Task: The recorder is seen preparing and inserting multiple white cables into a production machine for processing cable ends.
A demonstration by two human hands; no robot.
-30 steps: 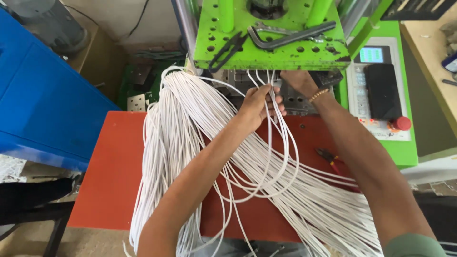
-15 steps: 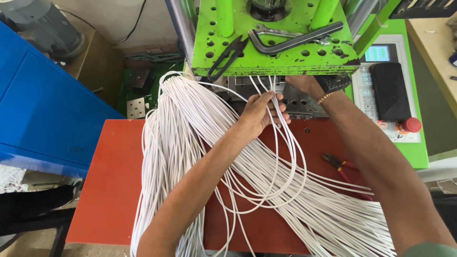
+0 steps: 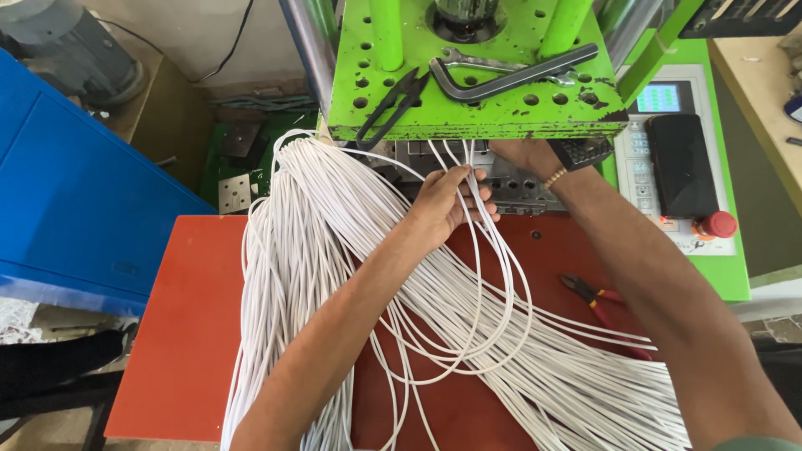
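Where the white cables (image 3: pixel 334 250) lie, a thick bundle drapes from under the green machine plate (image 3: pixel 476 100) at the far centre, over the red table (image 3: pixel 175 334), and down past the near edge, with a second fan of strands running to the near right. Several strands rise from this mass to the metal fixture (image 3: pixel 518 188) just beneath the plate. Left hand (image 3: pixel 447 205): fingers closed around a few of these cables, gripping them just in front of the fixture, forearm lying across the bundle. Right hand (image 3: pixel 522 154): reaches under the near edge of the plate, at the cable ends; its fingers are hidden by the plate, so whether they are apart or pinched cannot be told. A beaded band (image 3: pixel 554 177) circles the right wrist.

On top of the plate rest black scissors (image 3: pixel 393 104) at the left, and a dark hex key (image 3: pixel 510 79) with a steel spanner (image 3: pixel 468 58) partly under it at the centre. Right of the plate sits a control panel (image 3: pixel 660 167) with a small screen, a black phone (image 3: pixel 681 163) lying on it, and a red knob (image 3: pixel 718 224) at its near corner. Red-handled pliers (image 3: pixel 597 296) lie on the table near the right forearm. A blue cabinet (image 3: pixel 75 192) stands to the left, and a grey motor (image 3: pixel 67 50) at the far left.
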